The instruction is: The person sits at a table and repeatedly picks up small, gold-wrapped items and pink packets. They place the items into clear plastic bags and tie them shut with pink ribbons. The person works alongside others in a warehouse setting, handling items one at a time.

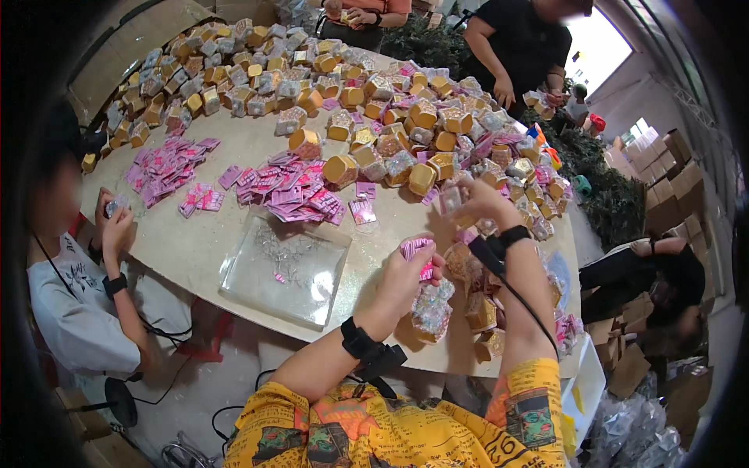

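Left fingers (415, 257) pinched shut on a pink card (417, 256), held above the near edge of the desk (195, 242). Right fingers (462, 204) closed round a small clear box (451, 200), raised just beyond the card. Best to keep the card flat and square to the box's opening, the box steady. Below the hands, a wrapped box (431, 310); further out, more pink cards (292, 187), a clear tray (287, 265), gold boxes (406, 117).

The left hand (407, 274) covers most of its pink packet (418, 251) — print too small to tell; the right hand (477, 204) half hides a small clear box (451, 200) — contents blurred.
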`<state>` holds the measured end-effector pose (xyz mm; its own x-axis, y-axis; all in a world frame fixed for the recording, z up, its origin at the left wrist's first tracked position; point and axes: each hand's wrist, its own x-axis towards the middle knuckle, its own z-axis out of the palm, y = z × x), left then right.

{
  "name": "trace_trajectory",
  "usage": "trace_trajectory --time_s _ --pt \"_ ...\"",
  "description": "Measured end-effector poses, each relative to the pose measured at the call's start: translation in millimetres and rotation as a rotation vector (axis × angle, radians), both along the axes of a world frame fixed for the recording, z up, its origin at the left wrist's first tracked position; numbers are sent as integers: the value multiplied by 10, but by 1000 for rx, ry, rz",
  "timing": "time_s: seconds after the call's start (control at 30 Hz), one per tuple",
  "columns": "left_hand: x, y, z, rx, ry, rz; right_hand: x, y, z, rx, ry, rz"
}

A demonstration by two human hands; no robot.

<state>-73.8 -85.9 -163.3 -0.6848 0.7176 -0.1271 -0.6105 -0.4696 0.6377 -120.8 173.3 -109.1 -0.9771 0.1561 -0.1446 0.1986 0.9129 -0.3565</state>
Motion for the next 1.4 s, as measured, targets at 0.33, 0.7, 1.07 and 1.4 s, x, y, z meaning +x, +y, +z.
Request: trace_trajectory --time_s 0.33,0.7,1.07,1.4 --pt "-90 7 41 37 -82 138 970 -1306 784 74 -76 562" --pt "23 13 49 -15 300 57 932 -1138 485 -366 360 217" --pt "14 -33 -46 -50 378 121 685 -1029 575 -437 313 456" --pt "33 -104 112 -113 295 140 102 112 -543 374 -332 -115"
